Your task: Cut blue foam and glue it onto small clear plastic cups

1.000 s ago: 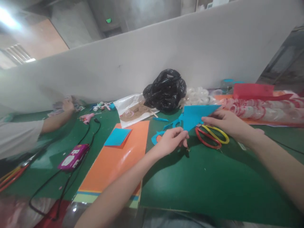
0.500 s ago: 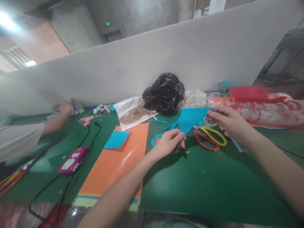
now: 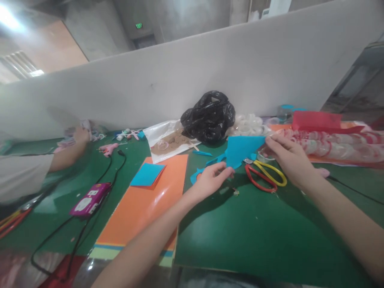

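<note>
A piece of blue paper [image 3: 244,148] is held up between my two hands over the green table. My left hand [image 3: 214,176] pinches its lower left corner, and my right hand [image 3: 285,154] grips its upper right corner. Just beneath lie scissors [image 3: 265,176] with one red and one yellow handle. Blue paper scraps [image 3: 196,175] rest by my left hand. Farther left, a folded blue paper square [image 3: 147,175] sits on a stack of orange sheets [image 3: 150,216].
Behind are a black plastic bag [image 3: 208,116] and a white sheet with brown clay [image 3: 172,144]. Plastic-wrapped cups [image 3: 339,146] lie right. A purple box [image 3: 91,200] with black cords and a pink glue gun [image 3: 108,149] are left, near another person's hand [image 3: 82,136].
The blue paper has turned slightly, so its face shows as a cleaner triangle. My right hand has shifted slightly right. The view has moved a little.
</note>
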Demonstrator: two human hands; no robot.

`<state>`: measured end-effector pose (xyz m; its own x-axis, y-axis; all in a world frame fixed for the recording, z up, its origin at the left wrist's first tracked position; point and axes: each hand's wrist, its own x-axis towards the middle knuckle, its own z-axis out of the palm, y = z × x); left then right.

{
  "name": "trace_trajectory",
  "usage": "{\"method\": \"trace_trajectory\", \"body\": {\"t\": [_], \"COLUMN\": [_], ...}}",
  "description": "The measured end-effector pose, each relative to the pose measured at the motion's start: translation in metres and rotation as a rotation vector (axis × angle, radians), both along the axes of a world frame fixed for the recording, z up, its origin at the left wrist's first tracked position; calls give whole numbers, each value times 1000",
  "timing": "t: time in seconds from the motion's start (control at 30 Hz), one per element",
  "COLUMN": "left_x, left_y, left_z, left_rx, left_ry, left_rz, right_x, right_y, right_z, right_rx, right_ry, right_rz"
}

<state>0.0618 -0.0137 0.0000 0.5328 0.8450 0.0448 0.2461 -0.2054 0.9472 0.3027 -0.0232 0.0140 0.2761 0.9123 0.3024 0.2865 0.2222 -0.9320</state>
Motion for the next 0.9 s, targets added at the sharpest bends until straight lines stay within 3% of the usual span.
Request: {"method": "trace_trajectory", "body": {"t": [0.37, 0.6, 0.8, 0.9], "left_x": [-1, -2, 0, 0], "left_y": [8, 7, 8, 9], "left_z": [-1, 2, 1, 0], "left_rx": [16, -43, -54, -48], "left_ry": [-148, -257, -275, -268], "left_rz": [201, 140, 155, 157], "right_x": [-23, -24, -32, -38], "right_y": [-6, -7, -8, -8], "right_z": [1, 3, -5, -10], "right_rx": [-130, -109, -120, -106], "right_ry": [-43, -9, -92, -131], "right_rz": [198, 198, 375, 373]}}
